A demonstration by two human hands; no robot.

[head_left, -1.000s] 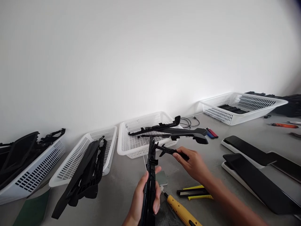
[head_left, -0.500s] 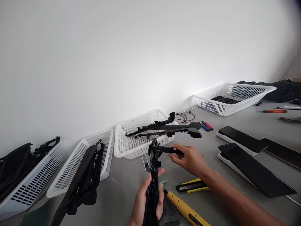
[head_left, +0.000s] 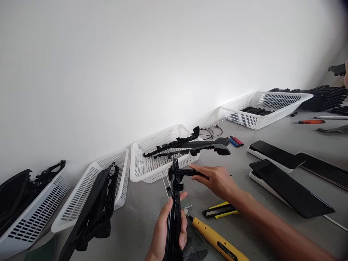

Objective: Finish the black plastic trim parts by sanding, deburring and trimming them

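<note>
My left hand (head_left: 162,230) is closed around a long, glossy black plastic trim part (head_left: 174,214), held nearly upright with its narrow end pointing away from me. Near that far end, my right hand (head_left: 217,179) grips a black caliper (head_left: 187,173) between thumb and fingers. The caliper lies crosswise, its jaws on either side of the trim part; whether both jaws touch it I cannot tell. Below my right hand, a yellow and black box cutter (head_left: 219,210) lies on the table. A yellow pen-shaped power tool (head_left: 217,241) rests right of my left hand.
White baskets with black plastic parts stand along the wall: a left one (head_left: 40,214), a narrow one (head_left: 123,188), a middle one (head_left: 136,170) and a far right one (head_left: 255,123). Phones (head_left: 293,188) lie at right, near two lighters (head_left: 236,141). Part of another person's hand (head_left: 346,74) shows.
My right hand and the caliper have shifted slightly left, along with the trim part. The whole view has moved a little. At the far right, another person's hand with a dark part has come into sight.
</note>
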